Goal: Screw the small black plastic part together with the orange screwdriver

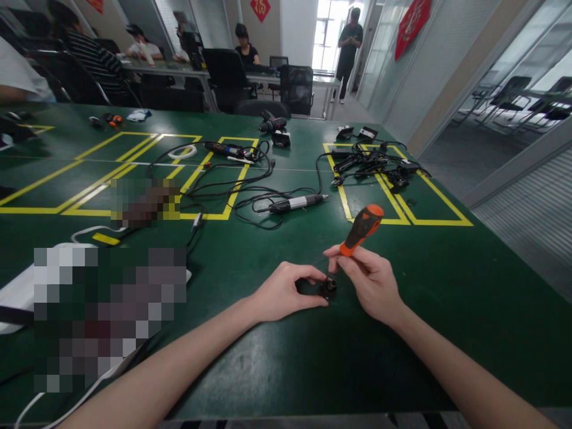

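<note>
Between thumb and fingers, my left hand (pixel 286 293) holds a small round black part (pixel 329 287) low over the green table (pixel 277 363). My right hand (pixel 373 283) grips a screwdriver (pixel 363 229) with an orange and dark handle. The handle leans up and to the right, while its lower end points down toward the black part. My right fingers hide some of the screwdriver, and whether its tip touches the part cannot be made out.
Beyond my hands lies a grey and black pen-shaped tool (pixel 295 204) with a looped cable. Tangled black cables (pixel 370 164) sit back right, a black drill (pixel 272 123) at the far edge. A white object (pixel 20 292) is at left. Several people are in the background.
</note>
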Action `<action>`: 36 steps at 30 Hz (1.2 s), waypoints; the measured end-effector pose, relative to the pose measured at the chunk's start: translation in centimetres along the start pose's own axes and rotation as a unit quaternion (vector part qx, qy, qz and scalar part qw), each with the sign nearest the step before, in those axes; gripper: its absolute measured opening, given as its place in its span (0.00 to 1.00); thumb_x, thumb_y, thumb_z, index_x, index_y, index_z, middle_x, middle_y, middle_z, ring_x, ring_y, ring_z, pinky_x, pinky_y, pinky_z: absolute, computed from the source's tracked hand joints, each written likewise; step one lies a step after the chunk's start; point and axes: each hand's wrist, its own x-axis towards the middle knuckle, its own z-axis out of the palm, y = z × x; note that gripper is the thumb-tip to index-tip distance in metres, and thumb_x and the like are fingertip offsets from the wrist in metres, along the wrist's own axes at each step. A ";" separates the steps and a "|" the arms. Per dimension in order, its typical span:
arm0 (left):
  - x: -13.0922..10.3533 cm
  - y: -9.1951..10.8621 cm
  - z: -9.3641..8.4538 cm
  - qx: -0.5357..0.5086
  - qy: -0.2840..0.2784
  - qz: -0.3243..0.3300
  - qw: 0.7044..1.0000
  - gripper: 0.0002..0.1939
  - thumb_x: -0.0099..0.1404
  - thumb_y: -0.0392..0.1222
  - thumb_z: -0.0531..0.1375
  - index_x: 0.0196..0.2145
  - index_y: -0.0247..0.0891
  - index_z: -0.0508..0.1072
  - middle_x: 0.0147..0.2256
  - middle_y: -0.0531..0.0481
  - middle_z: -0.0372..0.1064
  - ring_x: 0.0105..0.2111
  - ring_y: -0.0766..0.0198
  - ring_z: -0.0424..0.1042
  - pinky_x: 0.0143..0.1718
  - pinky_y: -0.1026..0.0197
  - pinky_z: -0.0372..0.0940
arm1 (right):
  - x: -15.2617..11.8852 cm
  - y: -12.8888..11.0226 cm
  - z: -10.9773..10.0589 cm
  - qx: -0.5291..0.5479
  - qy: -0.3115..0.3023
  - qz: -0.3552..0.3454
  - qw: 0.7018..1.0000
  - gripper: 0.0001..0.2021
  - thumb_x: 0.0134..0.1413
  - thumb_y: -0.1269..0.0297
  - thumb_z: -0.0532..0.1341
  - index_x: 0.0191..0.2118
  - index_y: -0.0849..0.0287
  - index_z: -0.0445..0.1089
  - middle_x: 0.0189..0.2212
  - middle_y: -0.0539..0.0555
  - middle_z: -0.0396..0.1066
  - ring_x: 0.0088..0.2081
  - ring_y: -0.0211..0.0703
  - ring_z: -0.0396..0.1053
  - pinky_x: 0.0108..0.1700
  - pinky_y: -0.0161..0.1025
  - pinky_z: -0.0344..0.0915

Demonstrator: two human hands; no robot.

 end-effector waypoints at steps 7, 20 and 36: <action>0.0 0.0 -0.1 0.009 -0.004 0.002 1.000 0.12 0.60 0.41 0.72 0.42 0.38 0.81 0.40 0.53 0.81 0.39 0.63 0.79 0.43 0.64 0.68 | 0.0 -0.2 -0.3 -0.011 -0.049 -0.021 0.998 0.12 0.70 0.69 0.55 0.46 0.55 0.77 0.31 0.50 0.73 0.35 0.38 0.72 0.39 0.35 0.69; 0.2 -0.2 0.1 0.009 0.025 0.003 1.000 0.15 0.56 0.41 0.75 0.41 0.37 0.81 0.37 0.53 0.80 0.36 0.64 0.77 0.41 0.64 0.68 | 0.0 -0.7 0.0 -0.053 0.029 -0.064 0.996 0.05 0.56 0.73 0.69 0.31 0.56 0.78 0.30 0.51 0.79 0.31 0.41 0.76 0.36 0.38 0.72; 0.3 0.0 0.0 0.109 0.022 0.047 0.993 0.16 0.59 0.47 0.72 0.40 0.36 0.75 0.37 0.51 0.72 0.37 0.63 0.71 0.39 0.62 0.65 | -0.2 -1.3 -0.2 0.066 0.138 -0.018 0.988 0.03 0.58 0.65 0.69 0.33 0.56 0.79 0.29 0.54 0.79 0.33 0.46 0.76 0.37 0.44 0.73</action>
